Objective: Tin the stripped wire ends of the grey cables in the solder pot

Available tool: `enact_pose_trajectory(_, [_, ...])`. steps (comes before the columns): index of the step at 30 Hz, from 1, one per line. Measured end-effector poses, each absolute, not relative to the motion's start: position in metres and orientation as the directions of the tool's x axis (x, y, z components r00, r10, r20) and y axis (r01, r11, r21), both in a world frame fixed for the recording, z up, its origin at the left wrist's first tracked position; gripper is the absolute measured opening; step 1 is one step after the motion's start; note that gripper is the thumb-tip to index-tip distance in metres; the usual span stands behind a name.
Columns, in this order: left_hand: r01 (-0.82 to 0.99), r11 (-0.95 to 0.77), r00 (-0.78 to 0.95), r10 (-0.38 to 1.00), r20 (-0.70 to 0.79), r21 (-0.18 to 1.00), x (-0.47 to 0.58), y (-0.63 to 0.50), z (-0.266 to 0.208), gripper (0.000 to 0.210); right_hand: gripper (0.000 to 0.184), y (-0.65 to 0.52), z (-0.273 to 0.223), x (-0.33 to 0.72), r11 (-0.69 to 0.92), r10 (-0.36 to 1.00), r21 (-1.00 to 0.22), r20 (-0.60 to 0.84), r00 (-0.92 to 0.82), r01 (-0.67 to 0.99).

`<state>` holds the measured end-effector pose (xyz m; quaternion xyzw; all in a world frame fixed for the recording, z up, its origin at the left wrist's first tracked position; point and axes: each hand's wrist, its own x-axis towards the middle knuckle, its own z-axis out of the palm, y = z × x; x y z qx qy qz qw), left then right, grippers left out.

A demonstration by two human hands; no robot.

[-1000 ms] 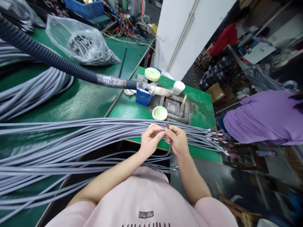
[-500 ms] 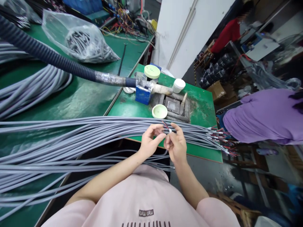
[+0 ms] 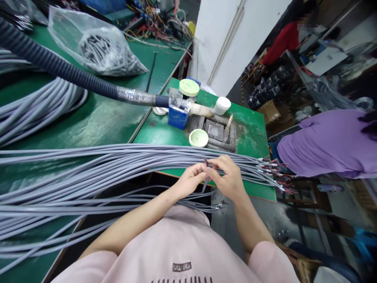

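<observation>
My left hand (image 3: 192, 180) is closed with its fingertips on the end of a grey cable (image 3: 206, 184). Red and dark wires (image 3: 205, 161) stick up from that end, between my two hands. From the right, my right hand (image 3: 228, 175) pinches at the same wire end with thumb and forefinger. Just beyond my hands, a thick row of grey cables (image 3: 123, 157) lies across the bench, their stripped ends (image 3: 277, 173) fanned out at the right edge. A few more cables (image 3: 188, 204) hang close to my body.
A solder pot (image 3: 216, 130) stands behind the cables, with a pale green dish (image 3: 198, 138) and a white tub (image 3: 222, 105) around it. A ribbed hose (image 3: 88, 84) crosses from the left to a blue box (image 3: 177, 117). A person in purple (image 3: 326, 145) is at the right.
My hands have come together on the cable end. The right hand has turned over, and the wires now point upward between my fingertips.
</observation>
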<state>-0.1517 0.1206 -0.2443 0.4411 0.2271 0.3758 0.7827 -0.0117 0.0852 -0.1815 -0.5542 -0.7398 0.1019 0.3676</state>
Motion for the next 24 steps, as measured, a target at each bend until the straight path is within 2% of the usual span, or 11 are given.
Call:
enact_pose_trajectory(2, [-0.374, 0.286, 0.618, 0.786, 0.007, 0.883, -0.152, 0.118, -0.244, 0.037, 0.016, 0.090, -0.180, -0.017, 0.393, 0.876, -0.480, 0.455, -0.160, 0.784])
enact_pose_trajectory(4, [-0.310, 0.212, 0.638, 0.769, 0.038, 0.927, -0.155, 0.116, -0.244, 0.033, 0.023, 0.093, -0.180, -0.021, 0.378, 0.871, -0.468, 0.472, -0.136, 0.799])
enact_pose_trajectory(6, [-0.208, 0.094, 0.657, 0.751, 0.068, 0.974, -0.160, 0.115, -0.244, 0.030, 0.029, 0.095, -0.182, -0.024, 0.341, 0.881, -0.553, 0.470, -0.053, 0.761])
enact_pose_trajectory(8, [-0.137, 0.028, 0.657, 0.750, 0.070, 0.990, -0.164, 0.115, -0.243, 0.031, 0.028, 0.098, -0.184, -0.024, 0.295, 0.894, -0.692, 0.443, 0.065, 0.659])
enact_pose_trajectory(11, [-0.154, 0.141, 0.649, 0.761, -0.008, 0.978, -0.168, 0.115, -0.242, 0.036, 0.021, 0.102, -0.186, -0.019, 0.236, 0.888, -0.841, 0.391, 0.243, 0.488])
enact_pose_trajectory(15, [-0.227, 0.325, 0.651, 0.752, -0.106, 0.918, -0.173, 0.117, -0.239, 0.039, 0.020, 0.106, -0.188, -0.003, 0.242, 0.829, -0.914, 0.369, 0.420, 0.325])
enact_pose_trajectory(17, [-0.245, 0.369, 0.661, 0.740, -0.124, 0.896, -0.176, 0.119, -0.238, 0.041, 0.020, 0.106, -0.186, 0.003, 0.227, 0.885, -0.922, 0.329, 0.329, 0.313])
enact_pose_trajectory(21, [-0.244, 0.376, 0.689, 0.716, -0.113, 0.894, -0.178, 0.120, -0.240, 0.037, 0.011, 0.105, -0.182, -0.008, 0.149, 0.988, -0.898, 0.155, -0.020, 0.414])
enact_pose_trajectory(24, [-0.238, 0.371, 0.700, 0.707, -0.107, 0.898, -0.176, 0.117, -0.243, 0.033, 0.010, 0.106, -0.181, -0.025, 0.191, 0.981, -0.839, 0.184, -0.063, 0.509])
